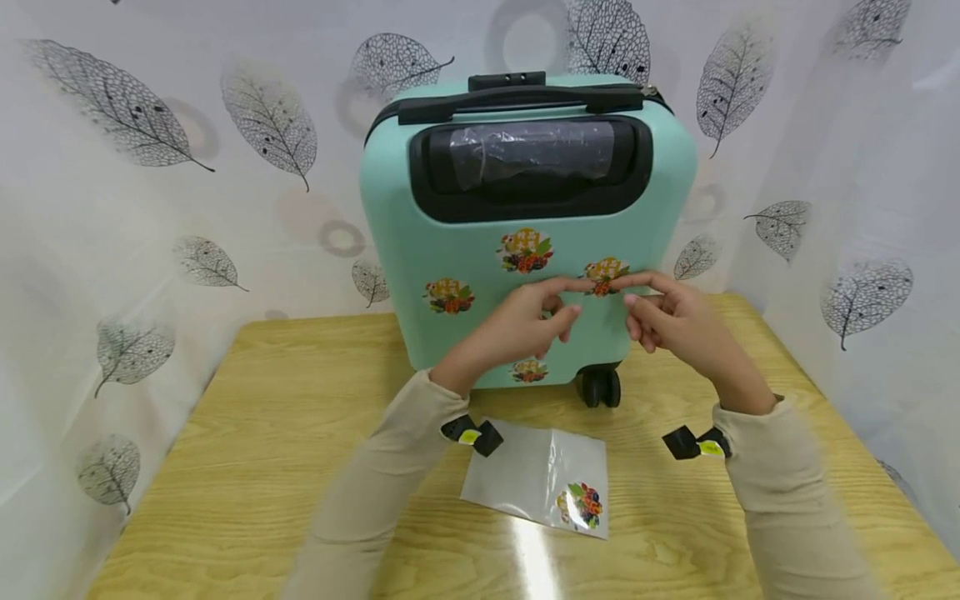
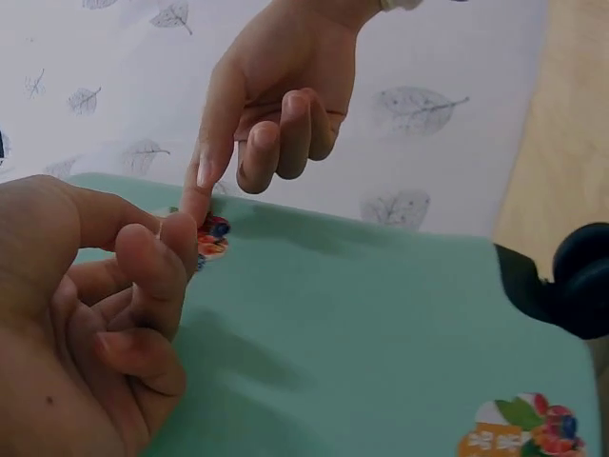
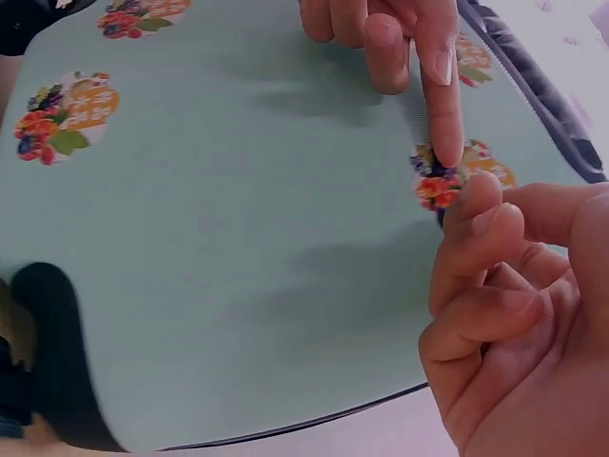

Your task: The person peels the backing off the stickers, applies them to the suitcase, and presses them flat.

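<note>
A mint-green suitcase stands upright, with several round fruit-print stickers on its front. My left hand reaches in from the left, its index finger straight and its tip on the right-hand sticker. From the other side my right hand touches the same sticker with its straight index finger. The other fingers of both hands are loosely bent and hold nothing. In the left wrist view the fingertips partly cover this sticker. In the right wrist view it lies flat against the shell beneath the fingers.
On the wooden table in front of the suitcase lies a shiny clear-and-white sheet or sleeve bearing one fruit sticker. A black caster wheel shows at the suitcase's lower right. A leaf-patterned cloth hangs behind.
</note>
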`<state>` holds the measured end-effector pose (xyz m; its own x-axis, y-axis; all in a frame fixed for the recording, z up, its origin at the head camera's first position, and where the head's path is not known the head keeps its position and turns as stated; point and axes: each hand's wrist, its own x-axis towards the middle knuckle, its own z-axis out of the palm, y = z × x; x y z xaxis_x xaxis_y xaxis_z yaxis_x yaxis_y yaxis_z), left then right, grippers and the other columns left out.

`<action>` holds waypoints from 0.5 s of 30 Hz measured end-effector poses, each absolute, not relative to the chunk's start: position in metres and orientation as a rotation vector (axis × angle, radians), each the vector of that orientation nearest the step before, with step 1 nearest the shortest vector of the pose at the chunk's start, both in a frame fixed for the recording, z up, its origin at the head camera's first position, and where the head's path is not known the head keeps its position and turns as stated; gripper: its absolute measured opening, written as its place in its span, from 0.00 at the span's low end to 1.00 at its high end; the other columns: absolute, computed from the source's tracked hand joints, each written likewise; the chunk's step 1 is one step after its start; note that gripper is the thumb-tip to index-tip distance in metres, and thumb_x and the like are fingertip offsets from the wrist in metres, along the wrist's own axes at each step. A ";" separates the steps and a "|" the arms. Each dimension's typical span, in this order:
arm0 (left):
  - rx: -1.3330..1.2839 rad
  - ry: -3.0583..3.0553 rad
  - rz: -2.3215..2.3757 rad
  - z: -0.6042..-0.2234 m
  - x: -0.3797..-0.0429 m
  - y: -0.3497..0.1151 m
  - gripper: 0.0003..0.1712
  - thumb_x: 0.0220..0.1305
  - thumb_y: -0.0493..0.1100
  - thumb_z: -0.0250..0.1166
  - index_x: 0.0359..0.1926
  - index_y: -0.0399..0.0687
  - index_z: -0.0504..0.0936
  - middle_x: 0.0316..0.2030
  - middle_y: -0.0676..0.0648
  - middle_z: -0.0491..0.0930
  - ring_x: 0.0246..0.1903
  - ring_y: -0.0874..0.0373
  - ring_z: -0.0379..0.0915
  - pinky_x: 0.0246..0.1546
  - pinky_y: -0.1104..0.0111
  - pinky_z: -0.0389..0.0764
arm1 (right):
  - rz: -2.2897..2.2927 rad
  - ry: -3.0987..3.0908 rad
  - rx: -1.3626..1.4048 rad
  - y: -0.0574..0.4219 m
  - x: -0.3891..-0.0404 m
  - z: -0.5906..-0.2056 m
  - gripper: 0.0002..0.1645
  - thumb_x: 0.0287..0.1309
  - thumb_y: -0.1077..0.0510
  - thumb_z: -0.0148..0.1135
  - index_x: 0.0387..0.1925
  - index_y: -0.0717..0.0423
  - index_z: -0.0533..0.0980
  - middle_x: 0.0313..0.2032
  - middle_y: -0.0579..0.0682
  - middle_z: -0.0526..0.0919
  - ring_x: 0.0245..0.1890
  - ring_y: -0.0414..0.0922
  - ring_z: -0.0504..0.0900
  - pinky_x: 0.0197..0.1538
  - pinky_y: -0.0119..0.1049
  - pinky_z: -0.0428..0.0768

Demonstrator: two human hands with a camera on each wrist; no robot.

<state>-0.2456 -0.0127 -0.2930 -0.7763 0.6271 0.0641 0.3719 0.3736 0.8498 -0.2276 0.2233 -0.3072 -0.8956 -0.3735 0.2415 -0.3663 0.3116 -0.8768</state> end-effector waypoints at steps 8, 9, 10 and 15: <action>0.839 2.222 1.549 -0.312 -0.245 -0.008 0.23 0.75 0.43 0.49 0.68 0.58 0.67 0.26 0.42 0.76 0.18 0.34 0.65 0.16 0.58 0.68 | -1.904 2.308 -0.736 0.222 -0.229 -0.327 0.16 0.73 0.57 0.47 0.57 0.54 0.71 0.19 0.46 0.75 0.12 0.42 0.64 0.16 0.39 0.62; 0.832 2.208 1.563 -0.314 -0.245 -0.008 0.23 0.75 0.43 0.49 0.68 0.58 0.67 0.27 0.40 0.77 0.20 0.32 0.65 0.16 0.58 0.68 | -1.929 2.289 -0.735 0.222 -0.229 -0.329 0.16 0.73 0.57 0.47 0.57 0.54 0.71 0.19 0.46 0.75 0.12 0.42 0.64 0.16 0.39 0.61; 0.823 2.199 1.573 -0.317 -0.245 -0.007 0.23 0.75 0.43 0.49 0.68 0.58 0.67 0.28 0.38 0.77 0.20 0.31 0.65 0.15 0.59 0.68 | -1.952 2.270 -0.731 0.221 -0.229 -0.331 0.16 0.73 0.57 0.47 0.57 0.54 0.71 0.19 0.45 0.75 0.11 0.42 0.64 0.16 0.39 0.60; 0.787 2.183 1.584 -0.325 -0.245 -0.004 0.23 0.75 0.43 0.50 0.68 0.59 0.67 0.33 0.32 0.78 0.14 0.44 0.65 0.13 0.65 0.65 | -1.984 2.240 -0.718 0.218 -0.229 -0.338 0.16 0.73 0.57 0.46 0.57 0.54 0.71 0.19 0.45 0.75 0.12 0.41 0.64 0.16 0.38 0.61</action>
